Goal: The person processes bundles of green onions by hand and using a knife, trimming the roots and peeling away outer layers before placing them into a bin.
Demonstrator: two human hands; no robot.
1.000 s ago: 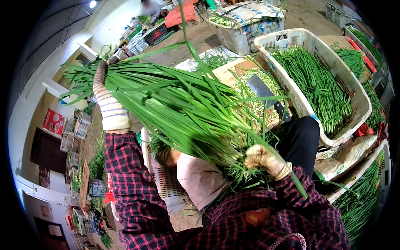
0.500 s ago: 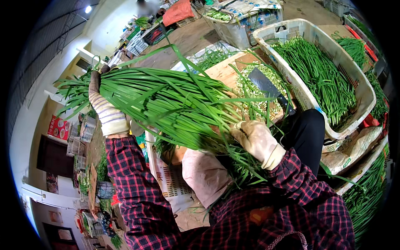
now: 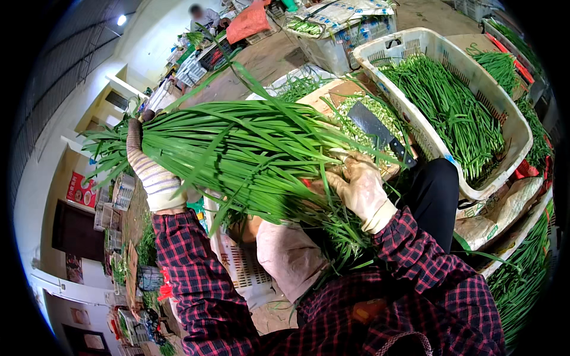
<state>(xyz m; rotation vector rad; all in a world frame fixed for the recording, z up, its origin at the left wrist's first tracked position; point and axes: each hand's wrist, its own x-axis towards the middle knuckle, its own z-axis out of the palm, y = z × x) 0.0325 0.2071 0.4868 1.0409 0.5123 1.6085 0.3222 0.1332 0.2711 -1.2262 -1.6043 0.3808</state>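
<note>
My left hand [image 3: 151,172], in a striped glove with darkened fingers, grips the leafy end of a long bunch of flat green stalks [image 3: 237,139], held slantwise over my lap. My right hand [image 3: 356,187], in a cream glove, has its fingers curled on the pale stem end of that bunch. Just beyond, a black-handled cleaver [image 3: 371,127] lies on a wooden board [image 3: 320,98] among chopped pale stem ends [image 3: 392,113]. A pinkish cloth [image 3: 285,255] covers part of my lap below the bunch.
At right stand a white crate [image 3: 519,142] of trimmed greens, a woven sack [image 3: 499,213] and more crates of greens. A covered crate [image 3: 341,44] is beyond the board. At the far back a person [image 3: 202,18] sits by baskets; along the left wall are stacked crates [image 3: 122,190].
My right hand has moved up and leftward onto the stem end. My left hand and the leafy end have shifted slightly left and down.
</note>
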